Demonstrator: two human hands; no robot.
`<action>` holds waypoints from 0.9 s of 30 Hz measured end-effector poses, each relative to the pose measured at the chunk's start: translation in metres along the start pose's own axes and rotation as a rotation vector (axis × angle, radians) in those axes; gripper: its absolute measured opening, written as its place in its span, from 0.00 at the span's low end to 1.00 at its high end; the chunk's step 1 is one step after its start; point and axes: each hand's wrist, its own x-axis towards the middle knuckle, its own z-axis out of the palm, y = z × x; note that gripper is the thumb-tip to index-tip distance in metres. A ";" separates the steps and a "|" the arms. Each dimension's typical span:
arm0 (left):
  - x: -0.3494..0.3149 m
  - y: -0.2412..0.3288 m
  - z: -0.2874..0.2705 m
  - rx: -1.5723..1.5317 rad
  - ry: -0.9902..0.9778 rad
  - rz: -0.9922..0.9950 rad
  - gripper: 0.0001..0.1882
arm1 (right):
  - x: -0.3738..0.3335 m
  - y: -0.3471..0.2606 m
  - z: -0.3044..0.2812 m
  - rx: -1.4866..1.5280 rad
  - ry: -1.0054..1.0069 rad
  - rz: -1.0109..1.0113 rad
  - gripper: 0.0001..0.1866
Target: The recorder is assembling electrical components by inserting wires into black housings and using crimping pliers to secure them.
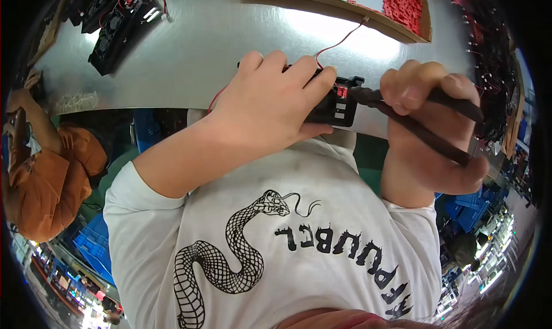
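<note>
My left hand (267, 102) lies over a black plastic fan housing (346, 117) at the near edge of the metal table, gripping it with the fingers over its far side. The hand hides most of the housing. A small red part (342, 91) sits at the housing's right end. Dark-handled pliers (422, 132) are held in my right hand (445, 131), fingers on one handle and thumb on the other, handles spread. The pliers' tip meets the housing beside the red part; whether the jaws grip it I cannot tell. A thin red wire (339, 43) runs out from behind my left hand.
Beyond my hands stands a cardboard tray (310, 0) with many small red parts (401, 7). Black fan units with wires (112, 39) lie at the far left. Dark wired parts (489, 70) pile up at the right. Another person in orange (54, 174) is at the left.
</note>
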 end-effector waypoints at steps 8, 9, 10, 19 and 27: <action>-0.004 0.001 0.000 0.043 -0.019 -0.038 0.35 | -0.008 0.022 -0.001 0.053 0.029 -0.036 0.47; -0.003 0.001 0.000 0.041 -0.015 -0.033 0.35 | -0.009 0.023 0.002 0.052 0.028 -0.036 0.47; -0.003 0.001 -0.001 0.041 -0.014 -0.033 0.35 | -0.010 0.022 0.006 0.025 0.062 -0.050 0.46; 0.000 0.001 -0.001 -0.004 -0.062 -0.055 0.38 | -0.005 0.025 -0.001 0.058 0.004 -0.025 0.40; 0.015 -0.022 -0.010 -0.020 -0.158 0.207 0.33 | 0.044 0.014 -0.005 0.197 -0.442 0.434 0.38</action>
